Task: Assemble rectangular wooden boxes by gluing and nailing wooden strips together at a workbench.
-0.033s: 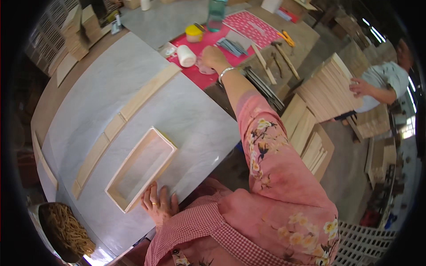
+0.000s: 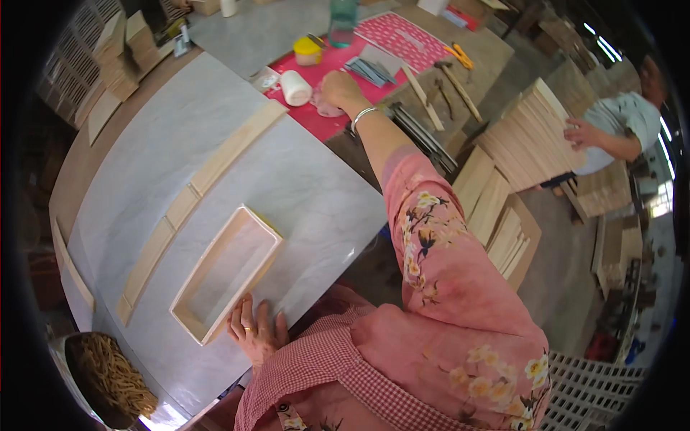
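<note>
Wooden frame (image 2: 243,289), the piece at hand, sits lower centre-left of the frame on the grey tabletop (image 2: 316,194), long sides slanting, a bit in from the near edge. Room to slide: grey surface runs on toward the corner at centre right, plus a lane between it and the long wood strip (image 2: 180,208). Left hand (image 2: 257,334) at the near edge, fingers loosely spread, tips against the frame's outer wall. Right hand (image 2: 341,93), upper centre, bunched down at a soft pink cloth (image 2: 327,106); fingers mostly hidden, can't tell if it grips.

Materials: frame pale wood, thin-walled, oblong (bottom or not, can't tell). Strip flat, pale, two cross lines. Tabletop smooth, faintly marbled, shiny toward the bottom. Red mat (image 2: 327,129) under the cloth.

Containers: metal container (image 2: 66,363) lower left, full of tangled tan bands (image 2: 115,370); white bottle (image 2: 295,87) lying beside the cloth; yellow-topped tub (image 2: 307,52) behind, contents unclear; blue-green translucent bottle (image 2: 343,23) at top centre.
</note>
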`<state>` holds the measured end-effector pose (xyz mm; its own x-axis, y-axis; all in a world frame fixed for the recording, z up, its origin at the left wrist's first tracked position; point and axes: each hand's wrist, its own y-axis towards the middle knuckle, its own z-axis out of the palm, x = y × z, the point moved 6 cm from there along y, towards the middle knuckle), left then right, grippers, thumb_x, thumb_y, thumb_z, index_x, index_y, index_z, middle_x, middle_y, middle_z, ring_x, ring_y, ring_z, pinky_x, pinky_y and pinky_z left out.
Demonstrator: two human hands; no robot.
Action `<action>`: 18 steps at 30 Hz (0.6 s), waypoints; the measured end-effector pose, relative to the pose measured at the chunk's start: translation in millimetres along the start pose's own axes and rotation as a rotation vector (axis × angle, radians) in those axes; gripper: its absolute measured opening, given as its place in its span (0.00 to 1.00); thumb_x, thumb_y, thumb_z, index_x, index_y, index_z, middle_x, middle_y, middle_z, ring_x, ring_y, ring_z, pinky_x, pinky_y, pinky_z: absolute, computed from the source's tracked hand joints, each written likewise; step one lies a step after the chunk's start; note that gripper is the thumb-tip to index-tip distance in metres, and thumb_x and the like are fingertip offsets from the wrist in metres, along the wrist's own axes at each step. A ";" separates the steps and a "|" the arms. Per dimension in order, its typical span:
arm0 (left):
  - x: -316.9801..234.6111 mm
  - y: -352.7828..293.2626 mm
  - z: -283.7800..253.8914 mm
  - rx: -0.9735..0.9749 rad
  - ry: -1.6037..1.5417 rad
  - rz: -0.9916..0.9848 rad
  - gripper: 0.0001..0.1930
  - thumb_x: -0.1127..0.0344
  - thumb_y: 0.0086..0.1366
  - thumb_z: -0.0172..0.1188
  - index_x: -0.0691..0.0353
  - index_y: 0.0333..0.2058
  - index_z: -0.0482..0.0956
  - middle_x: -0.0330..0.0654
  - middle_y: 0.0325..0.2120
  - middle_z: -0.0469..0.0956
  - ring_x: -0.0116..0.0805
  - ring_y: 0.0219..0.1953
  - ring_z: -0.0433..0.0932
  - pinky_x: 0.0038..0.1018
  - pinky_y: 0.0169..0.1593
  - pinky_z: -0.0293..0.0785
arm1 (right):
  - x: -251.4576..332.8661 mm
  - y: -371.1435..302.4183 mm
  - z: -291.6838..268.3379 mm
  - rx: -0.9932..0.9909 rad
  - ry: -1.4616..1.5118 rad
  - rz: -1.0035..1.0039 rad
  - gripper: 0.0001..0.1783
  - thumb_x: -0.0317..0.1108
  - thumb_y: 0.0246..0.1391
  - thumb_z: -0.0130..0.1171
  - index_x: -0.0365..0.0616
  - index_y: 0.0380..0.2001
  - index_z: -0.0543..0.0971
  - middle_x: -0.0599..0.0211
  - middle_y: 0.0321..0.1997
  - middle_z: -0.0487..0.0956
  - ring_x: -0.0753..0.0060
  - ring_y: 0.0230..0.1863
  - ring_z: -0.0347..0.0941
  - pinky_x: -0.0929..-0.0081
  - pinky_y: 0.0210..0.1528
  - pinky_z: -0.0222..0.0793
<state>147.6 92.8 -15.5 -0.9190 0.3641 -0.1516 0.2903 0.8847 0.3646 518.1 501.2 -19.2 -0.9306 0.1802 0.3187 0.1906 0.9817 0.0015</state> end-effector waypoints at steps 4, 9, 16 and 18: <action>2.5 -2.6 4.1 0.008 -0.010 0.048 0.19 0.56 0.61 0.66 0.59 0.47 0.81 0.46 0.62 0.70 0.51 0.62 0.68 0.50 0.67 0.60 | -43.2 -67.6 -45.7 -0.495 0.384 -0.094 0.14 0.39 0.55 0.60 0.42 0.37 0.87 0.53 0.36 0.86 0.50 0.35 0.80 0.61 0.40 0.76; 5.8 -3.5 7.0 -0.041 -0.004 0.070 0.18 0.57 0.64 0.64 0.59 0.48 0.80 0.47 0.63 0.70 0.51 0.63 0.68 0.52 0.67 0.60 | -184.3 -242.1 -85.2 -1.130 0.384 0.039 0.07 0.30 0.56 0.60 0.41 0.35 0.84 0.60 0.33 0.82 0.55 0.34 0.77 0.66 0.40 0.72; 9.7 -4.3 10.4 -0.034 0.047 0.084 0.16 0.60 0.64 0.64 0.58 0.49 0.80 0.46 0.63 0.70 0.51 0.64 0.66 0.52 0.67 0.60 | -416.0 -557.2 23.1 -0.583 -0.140 1.224 0.35 0.56 0.55 0.61 0.32 0.51 0.78 0.42 0.49 0.78 0.40 0.52 0.76 0.55 0.57 0.73; 8.0 -6.4 7.4 -0.035 0.074 0.060 0.16 0.60 0.64 0.64 0.58 0.48 0.81 0.46 0.62 0.70 0.51 0.64 0.66 0.51 0.67 0.60 | -411.0 -579.7 48.5 -0.308 -0.093 1.388 0.43 0.62 0.52 0.64 0.30 0.53 0.76 0.38 0.52 0.75 0.38 0.53 0.75 0.51 0.57 0.73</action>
<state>140.3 92.2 -25.8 -0.9179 0.3920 -0.0608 0.3367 0.8508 0.4034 774.9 -139.0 -197.0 0.0498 0.9842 0.1698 0.9979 -0.0420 -0.0492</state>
